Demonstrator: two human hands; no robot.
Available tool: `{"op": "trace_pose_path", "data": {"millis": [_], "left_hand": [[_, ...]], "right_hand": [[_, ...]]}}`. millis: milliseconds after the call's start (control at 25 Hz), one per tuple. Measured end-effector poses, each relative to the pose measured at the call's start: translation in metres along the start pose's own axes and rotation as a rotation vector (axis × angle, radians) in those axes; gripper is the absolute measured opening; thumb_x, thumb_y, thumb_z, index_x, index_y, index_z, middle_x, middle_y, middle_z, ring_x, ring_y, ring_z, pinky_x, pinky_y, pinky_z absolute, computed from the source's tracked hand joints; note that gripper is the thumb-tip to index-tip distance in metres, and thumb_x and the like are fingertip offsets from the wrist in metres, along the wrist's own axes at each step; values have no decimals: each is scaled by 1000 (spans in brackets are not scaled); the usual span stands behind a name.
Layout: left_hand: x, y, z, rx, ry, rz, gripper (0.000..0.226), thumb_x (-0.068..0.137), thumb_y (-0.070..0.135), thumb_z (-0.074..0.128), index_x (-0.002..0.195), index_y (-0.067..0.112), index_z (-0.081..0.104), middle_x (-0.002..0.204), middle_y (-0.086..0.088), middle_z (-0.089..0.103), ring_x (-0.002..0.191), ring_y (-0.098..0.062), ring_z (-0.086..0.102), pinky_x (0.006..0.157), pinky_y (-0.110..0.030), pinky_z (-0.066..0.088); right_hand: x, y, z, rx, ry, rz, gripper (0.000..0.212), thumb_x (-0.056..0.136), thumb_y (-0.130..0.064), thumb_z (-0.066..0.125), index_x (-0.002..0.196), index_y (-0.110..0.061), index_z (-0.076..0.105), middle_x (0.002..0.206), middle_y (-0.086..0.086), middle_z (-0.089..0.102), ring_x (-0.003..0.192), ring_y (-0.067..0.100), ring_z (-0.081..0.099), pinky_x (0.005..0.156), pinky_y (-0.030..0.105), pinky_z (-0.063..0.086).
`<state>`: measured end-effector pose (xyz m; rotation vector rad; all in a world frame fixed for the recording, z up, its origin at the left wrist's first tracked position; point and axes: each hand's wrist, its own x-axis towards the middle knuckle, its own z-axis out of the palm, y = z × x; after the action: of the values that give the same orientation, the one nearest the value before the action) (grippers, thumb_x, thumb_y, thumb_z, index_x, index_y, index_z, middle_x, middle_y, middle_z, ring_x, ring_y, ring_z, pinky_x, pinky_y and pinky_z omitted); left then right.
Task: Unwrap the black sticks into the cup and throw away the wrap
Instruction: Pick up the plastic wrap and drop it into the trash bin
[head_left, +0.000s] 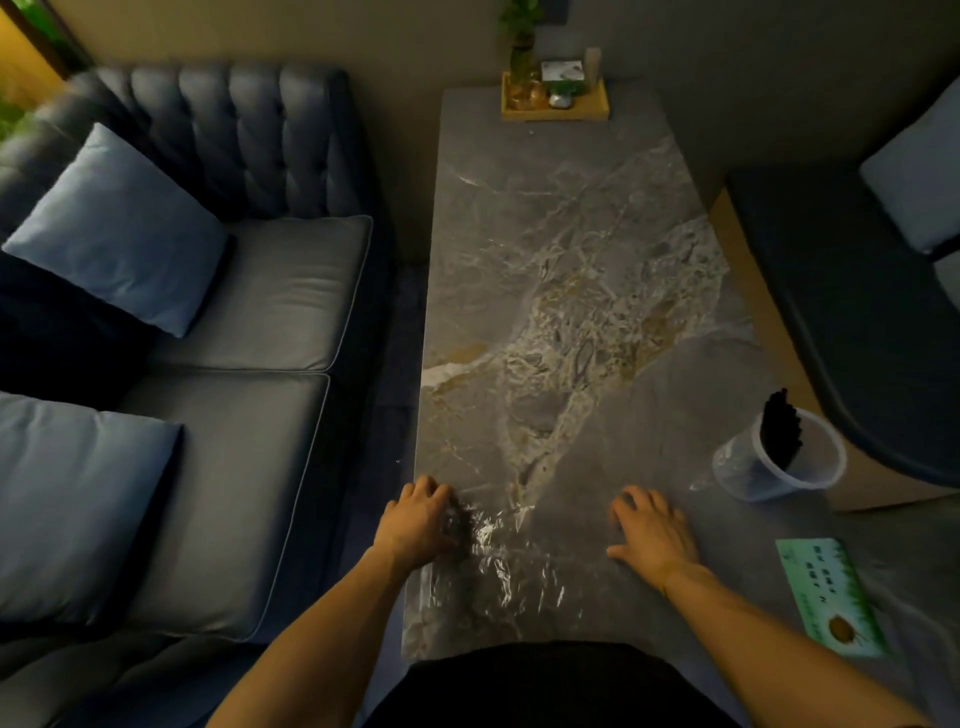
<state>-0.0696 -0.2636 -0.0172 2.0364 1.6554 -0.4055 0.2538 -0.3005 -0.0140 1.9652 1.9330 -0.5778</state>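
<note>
A clear plastic cup (779, 467) stands near the right edge of the marble table (561, 270), with a bundle of black sticks (781, 434) leaning inside it. A sheet of clear crinkled wrap (511, 553) lies spread flat on the table's near end. My left hand (418, 519) rests on the wrap's left edge, fingers curled over a bunched part of it. My right hand (652, 530) lies flat on the table to the right of the wrap, fingers spread, holding nothing.
A green and white box (831, 597) lies at the near right corner. A wooden tray (555, 104) with a plant and small items sits at the far end. A blue sofa (208, 312) runs along the left; a dark seat (857, 312) stands right.
</note>
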Motion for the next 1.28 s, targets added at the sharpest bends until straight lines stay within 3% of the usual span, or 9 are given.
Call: {"op": "trace_pose_path", "data": {"millis": [200, 360, 480, 520, 640, 840, 1000, 1120, 1280], "left_hand": [[6, 1, -5, -129, 0, -67, 34, 84, 37, 64, 110, 18, 57, 120, -6, 52, 113, -30, 49, 89, -45, 48], [9, -4, -16, -433, -46, -102, 7, 84, 21, 66, 88, 16, 63, 94, -9, 69, 89, -25, 65, 75, -37, 54], [9, -6, -27, -738, -65, -80, 15, 82, 5, 70, 78, 15, 60, 80, -7, 65, 76, -19, 60, 69, -29, 49], [9, -3, -30, -832, -57, -74, 19, 82, 0, 70, 77, 14, 58, 77, -6, 64, 73, -17, 59, 65, -26, 48], [10, 12, -39, -1119, -42, -106, 20, 84, -3, 68, 81, 14, 57, 73, -3, 66, 68, -15, 63, 58, -22, 46], [4, 45, -52, -1571, -52, -66, 23, 86, 5, 69, 105, 18, 67, 84, -1, 70, 77, -18, 67, 70, -33, 51], [-9, 90, -59, -1613, -72, 17, 7, 86, 10, 69, 88, 16, 72, 79, -2, 68, 70, -15, 63, 66, -29, 53], [-20, 136, -58, -1450, 27, 143, 11, 89, 11, 67, 81, 18, 70, 74, 0, 66, 64, -11, 60, 59, -25, 53], [-43, 218, -44, -1314, 98, 328, 11, 92, 6, 62, 83, 12, 62, 61, 4, 58, 53, -7, 52, 48, -22, 47]], "right_hand": [[-3, 7, -8, 328, 7, 115, 7, 79, -24, 65, 84, -25, 61, 97, 1, 69, 93, 24, 63, 80, 34, 49], [-9, 21, -14, 700, -2, 173, 20, 74, -3, 70, 71, -21, 61, 76, 7, 69, 75, 23, 64, 68, 28, 51], [-21, 32, -22, 1003, 48, 147, 28, 72, 10, 73, 66, -15, 62, 66, 2, 63, 69, 18, 57, 57, 7, 45], [-26, 36, -24, 1095, 67, 161, 26, 72, 10, 73, 68, -13, 63, 68, 3, 64, 70, 18, 57, 58, 7, 46], [-44, 48, -25, 1336, 114, 258, 14, 76, -2, 75, 76, -15, 68, 77, 6, 71, 73, 17, 64, 66, 23, 51], [-82, 69, -23, 1736, 261, 331, 11, 76, -15, 76, 83, -23, 74, 85, 3, 75, 81, 21, 72, 75, 35, 59], [-127, 90, -24, 1828, 461, 356, 18, 68, -27, 77, 86, -27, 74, 80, 0, 74, 75, 18, 72, 67, 32, 59], [-171, 113, -19, 1845, 620, 392, 12, 72, -26, 74, 84, -27, 73, 77, -5, 73, 67, 13, 70, 56, 24, 56], [-242, 145, 6, 1857, 719, 432, 9, 79, -24, 71, 88, -22, 72, 80, 0, 73, 69, 16, 68, 57, 26, 55]]}}
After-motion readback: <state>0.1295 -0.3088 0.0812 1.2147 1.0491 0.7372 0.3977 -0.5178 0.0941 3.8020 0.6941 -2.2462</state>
